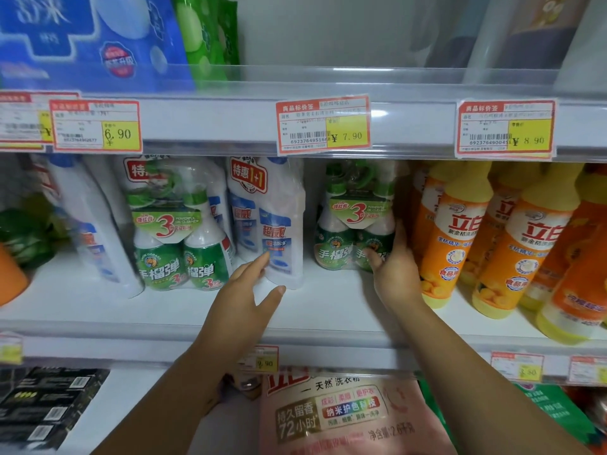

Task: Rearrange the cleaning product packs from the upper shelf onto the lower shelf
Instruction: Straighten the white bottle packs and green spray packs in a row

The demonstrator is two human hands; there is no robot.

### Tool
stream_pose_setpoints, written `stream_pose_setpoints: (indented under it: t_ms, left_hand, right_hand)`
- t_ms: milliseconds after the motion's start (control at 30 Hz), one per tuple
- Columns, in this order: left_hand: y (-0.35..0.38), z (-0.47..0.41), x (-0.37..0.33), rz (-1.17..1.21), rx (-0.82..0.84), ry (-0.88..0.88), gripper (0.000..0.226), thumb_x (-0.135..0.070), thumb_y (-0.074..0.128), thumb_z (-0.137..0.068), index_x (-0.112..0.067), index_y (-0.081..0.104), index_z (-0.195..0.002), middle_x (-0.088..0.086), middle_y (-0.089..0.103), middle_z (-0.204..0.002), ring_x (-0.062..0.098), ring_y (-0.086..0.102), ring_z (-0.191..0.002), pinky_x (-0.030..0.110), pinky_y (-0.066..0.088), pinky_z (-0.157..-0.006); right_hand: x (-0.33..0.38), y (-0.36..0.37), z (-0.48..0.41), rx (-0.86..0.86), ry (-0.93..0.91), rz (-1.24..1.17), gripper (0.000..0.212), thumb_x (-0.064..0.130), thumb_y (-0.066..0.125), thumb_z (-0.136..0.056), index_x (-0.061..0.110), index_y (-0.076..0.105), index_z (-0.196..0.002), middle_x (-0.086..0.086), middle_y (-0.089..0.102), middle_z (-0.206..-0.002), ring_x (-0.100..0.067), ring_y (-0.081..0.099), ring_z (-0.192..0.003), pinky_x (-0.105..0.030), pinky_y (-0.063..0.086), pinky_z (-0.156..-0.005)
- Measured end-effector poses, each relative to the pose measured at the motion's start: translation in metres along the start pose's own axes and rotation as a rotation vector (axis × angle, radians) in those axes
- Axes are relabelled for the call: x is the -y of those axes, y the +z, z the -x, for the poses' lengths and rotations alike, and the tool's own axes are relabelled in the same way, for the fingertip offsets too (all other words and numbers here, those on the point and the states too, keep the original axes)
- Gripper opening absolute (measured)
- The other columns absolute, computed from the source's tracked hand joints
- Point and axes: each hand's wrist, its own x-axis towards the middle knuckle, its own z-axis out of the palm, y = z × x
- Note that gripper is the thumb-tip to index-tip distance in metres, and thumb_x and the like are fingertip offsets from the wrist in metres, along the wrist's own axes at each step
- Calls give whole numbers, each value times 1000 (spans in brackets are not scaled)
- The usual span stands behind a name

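Note:
On the middle shelf (164, 310) stand wrapped cleaning packs. A green-and-white twin spray pack (345, 231) stands right of centre; my right hand (392, 267) grips its right side, thumb on the front label. A white-and-blue twin bottle pack (272, 221) stands left of it; my left hand (249, 287) is open with fingertips touching its lower front. Another green twin spray pack (177, 244) and a further white-and-blue bottle pack (92, 224) stand further left. The upper shelf (328, 77) shows bare space in the middle.
Orange dish-soap bottles (466, 238) crowd the shelf just right of my right hand. Blue (82, 37) and green packs (207, 37) sit on the upper shelf's left. Below, a pink detergent bag (345, 415) and black packs (42, 405) lie. Price tags (323, 124) line the shelf edges.

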Motion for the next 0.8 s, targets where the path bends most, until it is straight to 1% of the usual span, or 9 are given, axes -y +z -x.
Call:
stream_pose_setpoints:
  t_ms: [133,233,300,367,433,533,633,733,800]
  left_hand:
    - [-17,3,2,20,-72,-13,53,-31,58,-90,-32,39,-140,-17,49,-129,1,49,-115,28,41,-99]
    - [-34,4,9,96,-221,-50,46,-21,60,-89,-28,49,-133,-11,53,-115,2,54,-103,22,44,-91]
    - [-49,3,16,72,-365,-66,42,-14,60,-87,-22,53,-127,-6,49,-111,5,55,-96,20,44,-87]
    - [-66,2,25,32,-488,-104,41,-12,62,-85,-18,52,-124,-4,43,-113,10,53,-95,25,44,-91]
    - [-80,0,38,36,-552,-167,47,-11,64,-82,-17,47,-126,-1,38,-117,16,51,-102,30,41,-97]
    - [-93,-5,59,80,-540,-267,62,-10,64,-82,-15,35,-137,8,36,-131,24,46,-118,37,37,-104]
    - [-96,-12,69,120,-462,-272,71,-11,62,-83,-18,26,-144,8,38,-137,21,43,-125,32,34,-106]
    - [-96,-16,72,53,-446,-255,71,-13,62,-84,-17,27,-145,9,36,-138,23,44,-125,28,32,-103]
    - [-96,-16,72,41,-447,-253,69,-13,62,-84,-18,29,-145,8,36,-138,23,45,-124,25,31,-100]
  right_hand:
    - [18,-2,17,-34,48,55,73,31,60,-90,12,21,-149,-22,46,-134,-40,43,-123,-43,36,-102]
    - [58,-6,50,-145,-123,-7,62,25,60,-91,11,31,-144,-16,42,-131,-26,37,-123,-26,27,-101]
    - [86,-2,77,-158,-296,-120,50,23,57,-93,11,39,-138,-5,42,-127,-16,41,-119,-18,29,-100]
    - [105,12,97,-22,-416,-184,44,27,52,-92,15,43,-134,7,42,-119,-7,45,-111,-17,36,-97]
    - [119,33,106,209,-409,-175,45,32,51,-93,20,42,-136,9,45,-120,-5,48,-110,-23,42,-96]
    - [134,70,102,477,-285,-126,60,35,53,-95,24,26,-148,4,37,-148,-12,39,-133,-34,35,-110]
    - [146,96,95,565,-264,-165,72,33,59,-92,25,18,-150,8,30,-152,-8,29,-139,-22,23,-111]
    - [155,114,90,604,-190,-307,74,22,70,-84,37,26,-142,27,38,-131,12,41,-114,0,27,-95]
    - [156,127,86,581,-156,-356,76,18,77,-75,40,35,-133,25,50,-128,11,51,-109,-14,43,-97]
